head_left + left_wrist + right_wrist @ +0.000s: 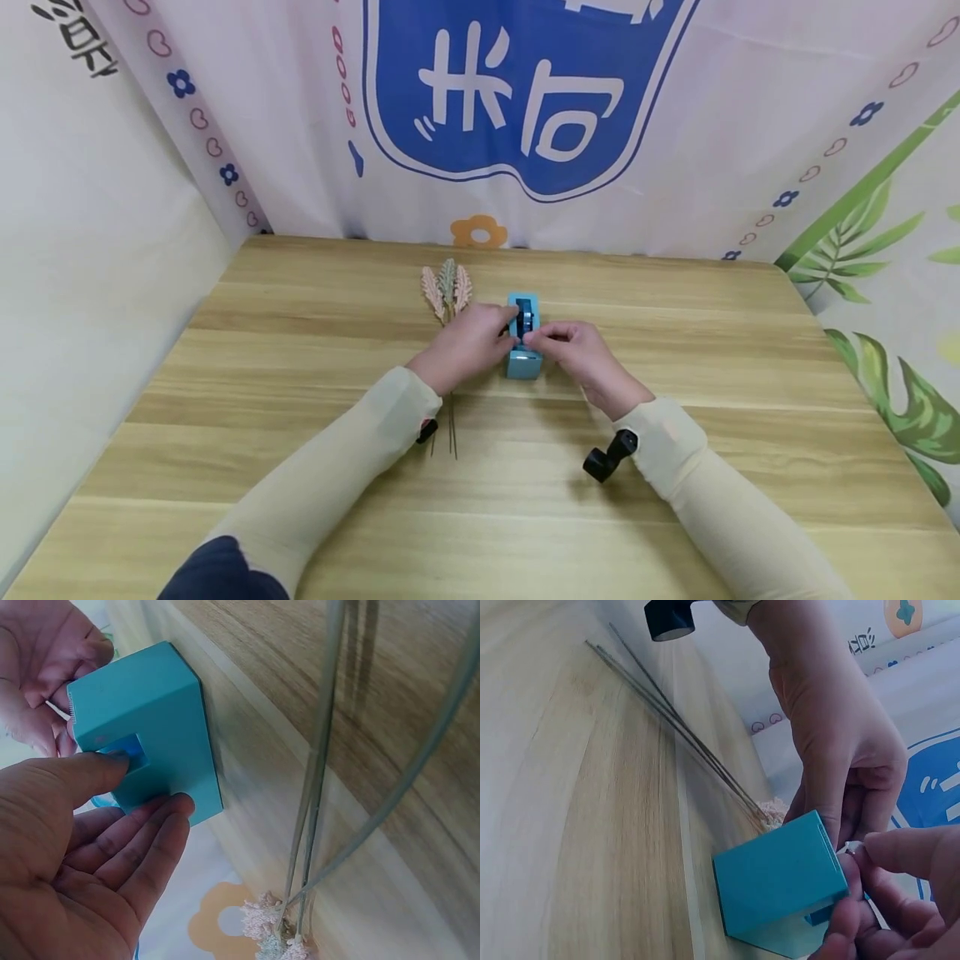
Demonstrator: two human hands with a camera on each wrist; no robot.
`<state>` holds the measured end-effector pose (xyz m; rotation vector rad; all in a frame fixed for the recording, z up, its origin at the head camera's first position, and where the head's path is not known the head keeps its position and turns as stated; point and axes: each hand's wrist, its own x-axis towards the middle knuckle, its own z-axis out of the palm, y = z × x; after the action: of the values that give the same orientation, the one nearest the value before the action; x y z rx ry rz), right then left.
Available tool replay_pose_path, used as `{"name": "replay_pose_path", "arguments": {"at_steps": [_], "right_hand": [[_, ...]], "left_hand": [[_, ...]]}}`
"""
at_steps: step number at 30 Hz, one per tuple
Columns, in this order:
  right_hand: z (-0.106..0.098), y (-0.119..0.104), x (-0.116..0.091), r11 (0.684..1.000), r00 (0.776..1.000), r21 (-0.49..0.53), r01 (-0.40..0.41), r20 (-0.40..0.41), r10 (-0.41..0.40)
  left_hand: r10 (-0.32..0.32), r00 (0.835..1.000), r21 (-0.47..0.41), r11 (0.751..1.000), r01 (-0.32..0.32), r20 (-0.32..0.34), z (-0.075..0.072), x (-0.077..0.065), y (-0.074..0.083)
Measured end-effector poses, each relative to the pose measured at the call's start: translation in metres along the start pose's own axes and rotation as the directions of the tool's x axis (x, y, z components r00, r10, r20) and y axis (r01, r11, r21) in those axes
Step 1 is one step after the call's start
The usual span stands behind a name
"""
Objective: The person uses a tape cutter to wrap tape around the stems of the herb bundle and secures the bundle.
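Observation:
A blue-green tape dispenser stands on the wooden table, with a dark roll in its open top. My left hand holds the dispenser from its left side. In the left wrist view, the left thumb reaches into the side notch and the other fingers lie along the wall. From the right, my right hand meets the dispenser's top. In the right wrist view, its thumb and forefinger pinch a small whitish piece, apparently the tape end, at the top edge. Part of the roll is hidden by the hands.
Several artificial flower sprigs, pink and grey-green, lie left of the dispenser, their thin stems passing beneath the left forearm. Black wrist cameras jut from the sleeves. A printed curtain hangs behind the table's far edge.

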<state>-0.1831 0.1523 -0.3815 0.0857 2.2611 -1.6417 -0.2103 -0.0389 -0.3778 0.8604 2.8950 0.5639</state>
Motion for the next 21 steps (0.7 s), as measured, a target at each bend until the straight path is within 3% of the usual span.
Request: {"name": "replay_pose_path", "arguments": {"at_steps": [10,21], "right_hand": [[0.0047,-0.0033,-0.0030,0.994,1.000,0.108,-0.020,0.012,0.019],[0.0062,-0.0038,-0.0086,0.993,1.000,0.119,0.001,-0.011,0.001]], "left_hand": [[-0.018,1.000,-0.026,0.999,0.018,0.010,-0.0020,-0.0009,0.0020],[-0.027,1.000,-0.043,0.999,0.027,-0.006,-0.0041,-0.0030,0.0053]]}}
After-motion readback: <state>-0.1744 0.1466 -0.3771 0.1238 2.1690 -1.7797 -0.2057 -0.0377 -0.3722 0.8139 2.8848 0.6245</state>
